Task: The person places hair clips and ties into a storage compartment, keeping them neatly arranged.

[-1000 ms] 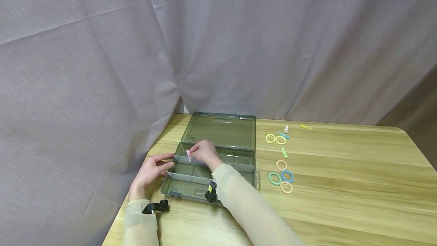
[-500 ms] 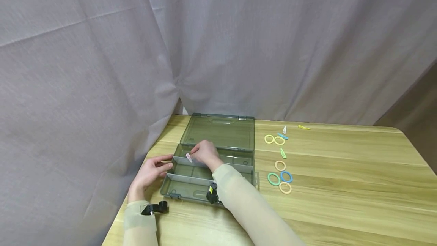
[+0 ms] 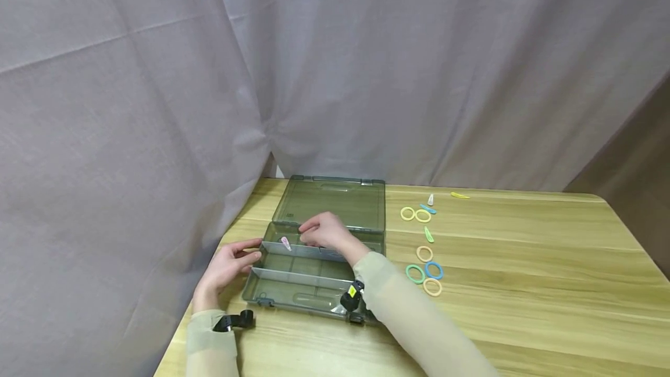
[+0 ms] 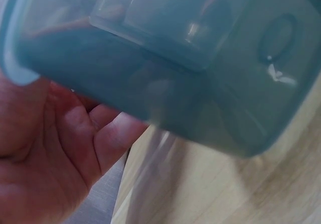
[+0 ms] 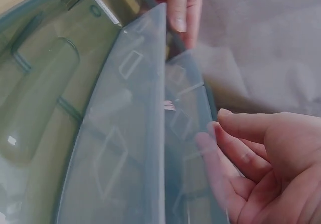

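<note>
A smoky green plastic box (image 3: 328, 202) lies unfolded, its lid tilted back behind a base with lengthwise dividers (image 3: 306, 277). A pink snap hair clip (image 3: 286, 243) shows at the left end of the rear divider (image 5: 193, 101). Whether it leans on that divider or lies beyond it, I cannot tell. My right hand (image 3: 325, 230) hovers over the rear compartment, fingers loosely bent, nothing between thumb and fingertips. Against the base's left wall rests my left hand (image 3: 227, 266), thumb and index finger spread. Box plastic (image 4: 165, 83) covers part of that hand in the left wrist view.
Right of the box lie several hair ties, including yellow ones (image 3: 407, 214), a green one (image 3: 415, 274) and a blue one (image 3: 434, 270). More clips lie there: green (image 3: 428, 234), blue (image 3: 428, 209), white (image 3: 431, 199), yellow (image 3: 460, 195). A grey curtain (image 3: 335, 74) hangs behind the table.
The right hand has let go of the pink hair clip and drawn back to the right. The clip stays at the left end. The left hand keeps its place; the whole view has shifted slightly.
</note>
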Demonstrator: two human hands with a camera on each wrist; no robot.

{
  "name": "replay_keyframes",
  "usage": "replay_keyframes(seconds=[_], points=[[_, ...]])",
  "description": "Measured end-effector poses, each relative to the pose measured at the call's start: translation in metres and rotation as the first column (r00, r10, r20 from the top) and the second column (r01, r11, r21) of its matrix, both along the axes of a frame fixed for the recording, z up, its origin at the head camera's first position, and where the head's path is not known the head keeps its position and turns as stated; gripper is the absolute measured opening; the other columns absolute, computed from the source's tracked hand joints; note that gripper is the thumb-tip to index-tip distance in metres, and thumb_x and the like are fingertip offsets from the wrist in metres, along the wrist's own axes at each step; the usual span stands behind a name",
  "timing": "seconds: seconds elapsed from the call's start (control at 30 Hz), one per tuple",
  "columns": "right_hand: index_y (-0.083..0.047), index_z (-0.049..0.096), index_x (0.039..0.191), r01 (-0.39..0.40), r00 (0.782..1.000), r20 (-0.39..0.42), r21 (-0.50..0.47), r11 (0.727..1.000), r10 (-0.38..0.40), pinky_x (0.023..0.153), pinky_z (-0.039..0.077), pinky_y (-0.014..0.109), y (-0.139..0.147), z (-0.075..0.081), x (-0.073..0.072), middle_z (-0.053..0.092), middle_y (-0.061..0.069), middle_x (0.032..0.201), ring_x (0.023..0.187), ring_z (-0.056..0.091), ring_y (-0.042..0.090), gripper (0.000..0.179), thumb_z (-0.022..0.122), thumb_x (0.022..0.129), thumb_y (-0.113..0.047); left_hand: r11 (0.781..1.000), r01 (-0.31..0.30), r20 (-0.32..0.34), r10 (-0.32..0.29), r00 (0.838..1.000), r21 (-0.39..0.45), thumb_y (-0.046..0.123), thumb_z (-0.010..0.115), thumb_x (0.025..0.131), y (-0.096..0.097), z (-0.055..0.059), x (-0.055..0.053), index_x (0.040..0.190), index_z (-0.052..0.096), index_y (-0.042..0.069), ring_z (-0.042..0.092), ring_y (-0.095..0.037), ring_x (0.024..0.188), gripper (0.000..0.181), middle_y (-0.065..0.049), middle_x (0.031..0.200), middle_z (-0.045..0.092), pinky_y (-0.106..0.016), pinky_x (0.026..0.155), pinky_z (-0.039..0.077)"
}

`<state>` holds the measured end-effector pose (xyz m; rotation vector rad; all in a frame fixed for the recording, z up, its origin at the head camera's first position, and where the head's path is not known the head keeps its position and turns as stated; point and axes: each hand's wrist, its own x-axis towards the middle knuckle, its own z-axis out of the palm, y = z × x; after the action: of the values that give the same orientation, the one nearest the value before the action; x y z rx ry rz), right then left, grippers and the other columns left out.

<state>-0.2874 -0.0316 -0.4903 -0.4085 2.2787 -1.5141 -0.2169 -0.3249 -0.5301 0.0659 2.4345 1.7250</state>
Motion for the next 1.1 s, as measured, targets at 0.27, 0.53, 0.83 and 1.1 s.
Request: replay_keyframes(seconds=[0.27, 0.53, 0.83, 1.1], points=[[0.006, 0.072, 0.132, -0.030, 0.999, 0.008, -0.102, 0.994, 0.031, 0.087, 0.062, 0.038, 0.043, 0.002, 0.004, 0.079, 0.015, 0.113, 0.103, 0.076, 0.034, 0.036, 0.076, 0.099, -0.009, 1.000, -0.004, 0.004, 0.004, 1.000, -0.013, 0.017, 0.075, 0.102, -0.001, 0.000, -0.001, 0.148, 0.061, -0.004, 0.071, -0.022, 0.109, 0.052, -0.025, 0.142, 0.065, -0.032, 0.081, 0.061], [0.009, 0.070, 0.132, 0.026, 0.999, -0.025, -0.169, 0.985, -0.031, 0.094, 0.060, 0.050, 0.094, -0.002, 0.004, 0.077, 0.020, 0.116, 0.106, 0.074, 0.040, 0.039, 0.077, 0.098, -0.008, 1.000, -0.019, 0.014, 0.019, 1.000, -0.011, 0.016, 0.074, 0.103, -0.002, -0.001, 0.000, 0.148, 0.060, -0.004, 0.070, -0.027, 0.111, 0.051, -0.026, 0.140, 0.066, -0.031, 0.081, 0.061], [0.011, 0.066, 0.137, 0.093, 0.993, -0.057, -0.152, 0.984, -0.103, 0.087, 0.062, 0.036, 0.158, -0.010, 0.004, 0.074, 0.027, 0.123, 0.105, 0.075, 0.028, 0.042, 0.075, 0.101, -0.009, 1.000, -0.023, 0.000, 0.023, 1.000, -0.011, 0.017, 0.075, 0.103, -0.007, 0.000, -0.001, 0.148, 0.061, -0.003, 0.070, -0.029, 0.113, 0.052, -0.025, 0.141, 0.065, -0.032, 0.081, 0.061], [0.011, 0.065, 0.138, 0.148, 0.987, -0.046, -0.137, 0.979, -0.156, 0.088, 0.062, 0.037, 0.199, -0.014, 0.019, 0.075, 0.024, 0.120, 0.104, 0.075, 0.027, 0.045, 0.076, 0.101, -0.012, 1.000, -0.016, 0.022, 0.016, 1.000, 0.003, 0.018, 0.074, 0.103, -0.015, 0.003, 0.014, 0.150, 0.058, -0.004, 0.069, -0.032, 0.116, 0.054, -0.027, 0.147, 0.060, -0.032, 0.082, 0.061]])
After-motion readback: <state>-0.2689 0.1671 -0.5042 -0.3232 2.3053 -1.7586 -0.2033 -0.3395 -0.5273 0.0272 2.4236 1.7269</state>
